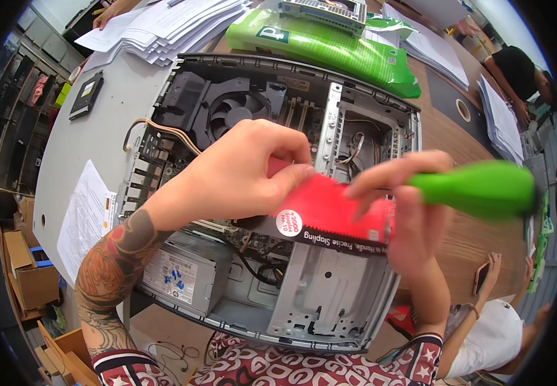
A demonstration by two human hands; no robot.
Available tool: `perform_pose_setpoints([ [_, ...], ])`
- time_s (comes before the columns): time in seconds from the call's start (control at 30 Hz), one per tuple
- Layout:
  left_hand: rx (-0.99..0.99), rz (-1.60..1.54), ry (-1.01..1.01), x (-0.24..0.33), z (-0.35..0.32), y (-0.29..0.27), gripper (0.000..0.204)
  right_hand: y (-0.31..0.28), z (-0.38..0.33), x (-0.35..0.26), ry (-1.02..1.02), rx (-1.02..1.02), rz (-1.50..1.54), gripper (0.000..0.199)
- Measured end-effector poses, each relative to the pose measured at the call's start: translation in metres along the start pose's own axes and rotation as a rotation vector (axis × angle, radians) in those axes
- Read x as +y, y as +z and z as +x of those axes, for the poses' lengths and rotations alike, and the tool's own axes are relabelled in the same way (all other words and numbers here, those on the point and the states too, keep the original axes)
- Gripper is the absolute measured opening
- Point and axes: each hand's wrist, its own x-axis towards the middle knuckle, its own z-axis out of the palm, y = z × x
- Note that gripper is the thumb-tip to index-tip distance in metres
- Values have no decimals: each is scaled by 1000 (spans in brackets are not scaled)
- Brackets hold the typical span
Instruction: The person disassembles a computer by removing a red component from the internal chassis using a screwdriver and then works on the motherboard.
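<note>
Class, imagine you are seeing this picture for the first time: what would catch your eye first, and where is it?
The eye would probably fall first on the bright green, blurred object held in the right hand, right of centre, and on the red package pinched by the left hand mid-picture. Beneath them, a large open computer case fills the middle, its black fan showing just above the left hand.

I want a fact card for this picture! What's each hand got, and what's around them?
Left hand: pinching a red-and-black packet
Right hand: gripping a green object, blurred; touching the packet or not, can't tell
Under the hands: open computer case
Inside it: dark fan, upper left; boxy metal unit, lower left
Beyond the case: green bag, stacked papers
</note>
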Motion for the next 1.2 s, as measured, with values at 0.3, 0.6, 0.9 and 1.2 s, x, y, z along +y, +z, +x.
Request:
perform_pose_setpoints([
  [0.3,35,90,30,-7,1,5,13,-5,2,-4,33,-135,-210,20],
  [0.6,52,96,52,-8,2,8,13,4,2,-6,106,-103,-200,25],
  [0.9,18,142,49,-7,2,7,13,5,3,-8,126,-21,-20,25],
  [1.2,18,136,54,-4,1,8,12,3,1,-3,-39,71,169,21],
])
